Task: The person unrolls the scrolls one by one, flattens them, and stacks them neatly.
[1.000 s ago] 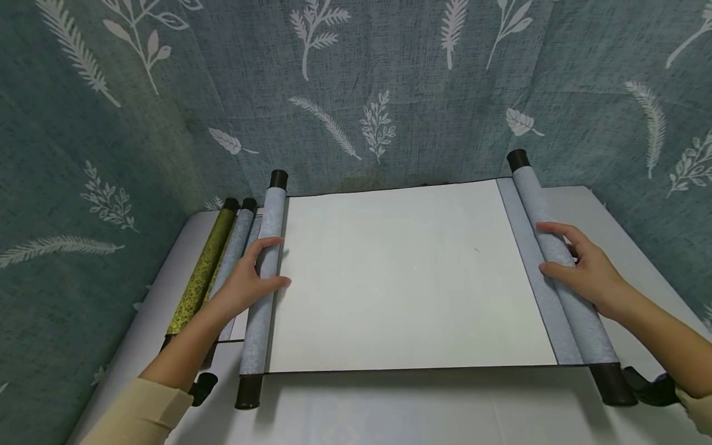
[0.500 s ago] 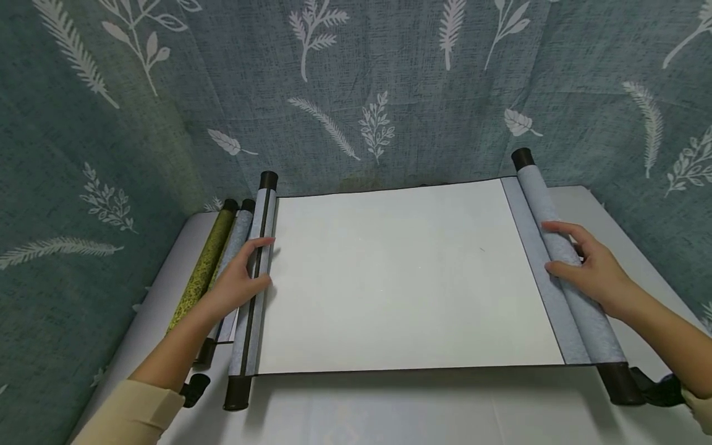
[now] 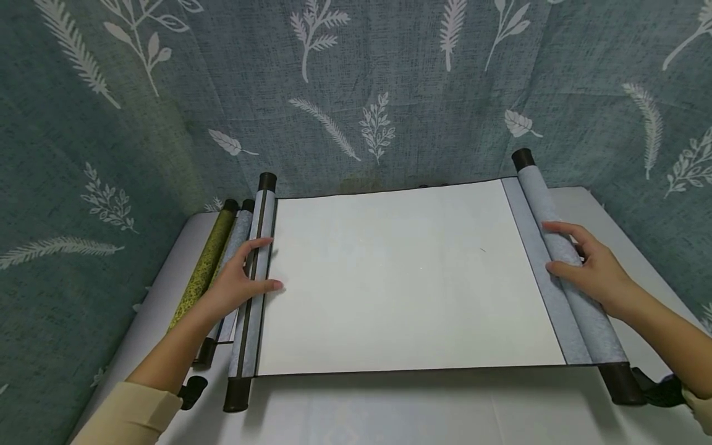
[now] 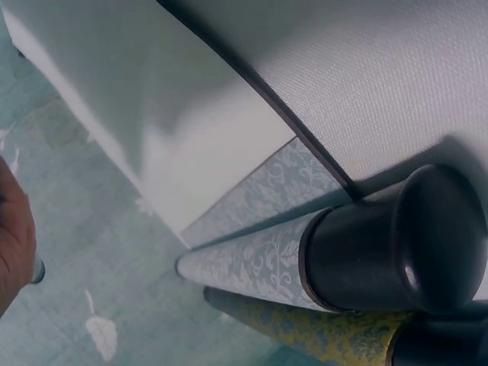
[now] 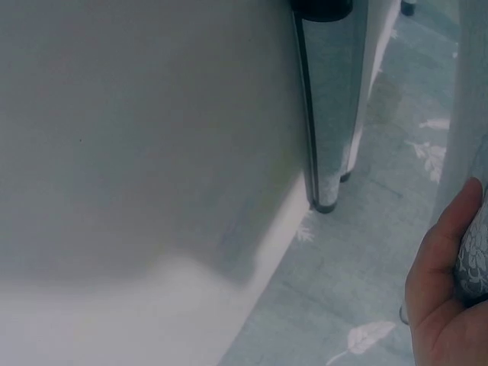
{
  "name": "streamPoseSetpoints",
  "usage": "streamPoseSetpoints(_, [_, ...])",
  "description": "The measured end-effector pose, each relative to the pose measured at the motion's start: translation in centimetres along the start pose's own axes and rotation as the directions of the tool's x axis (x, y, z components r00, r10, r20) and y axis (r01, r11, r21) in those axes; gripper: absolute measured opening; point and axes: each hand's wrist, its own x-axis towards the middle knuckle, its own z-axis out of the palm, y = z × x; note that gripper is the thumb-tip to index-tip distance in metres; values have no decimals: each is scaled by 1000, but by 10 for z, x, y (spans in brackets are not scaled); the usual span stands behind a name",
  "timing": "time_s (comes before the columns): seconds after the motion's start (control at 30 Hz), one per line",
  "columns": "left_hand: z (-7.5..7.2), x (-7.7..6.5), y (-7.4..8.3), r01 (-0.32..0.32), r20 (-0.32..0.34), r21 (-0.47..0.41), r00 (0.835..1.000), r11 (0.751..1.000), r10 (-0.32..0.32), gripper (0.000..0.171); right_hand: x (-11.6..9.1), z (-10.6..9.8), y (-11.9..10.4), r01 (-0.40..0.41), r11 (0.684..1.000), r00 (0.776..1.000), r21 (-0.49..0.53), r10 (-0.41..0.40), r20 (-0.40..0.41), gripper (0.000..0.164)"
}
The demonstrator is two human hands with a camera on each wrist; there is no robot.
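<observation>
A hanging scroll with a blank white sheet (image 3: 411, 278) lies spread between two grey-blue rollers with black end knobs. My left hand (image 3: 239, 285) spans the left roller (image 3: 253, 346), index finger across it and thumb stretched onto the sheet's edge. A dark stripe runs along that roller. My right hand (image 3: 597, 272) holds the right roller (image 3: 597, 337) between thumb and fingers, the other fingers partly hidden behind it. In the right wrist view, my right hand (image 5: 438, 305) curls at the floral-patterned roller (image 5: 474, 263). Only part of my left hand (image 4: 11, 236) shows in the left wrist view.
Left of the scroll lie a yellow-green patterned roll (image 3: 208, 266) and another grey-blue roll (image 3: 236, 238), its black knob (image 4: 435, 236) large in the left wrist view. The white table (image 3: 417, 408) meets a blue-green leaf-printed cloth (image 3: 423, 123) at the back and sides.
The left roller has turned, bringing its dark stripe into view, and shifted left with my left hand. My left thumb has just stretched farther onto the sheet. The right roller and hand moved slightly right.
</observation>
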Motion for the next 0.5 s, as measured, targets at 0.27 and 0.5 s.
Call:
streamPoseSetpoints(0.27, [-1, -1, -1, 9, -22, 26, 1000, 1000, -8, 87, 0, -2, 2, 15, 1000, 1000, -18, -15, -13, 69])
streamPoseSetpoints(0.5, [-5, -1, -2, -49, -9, 17, 999, 999, 49, 77, 1, -2, 4, 5, 1000, 1000, -21, -6, -12, 69])
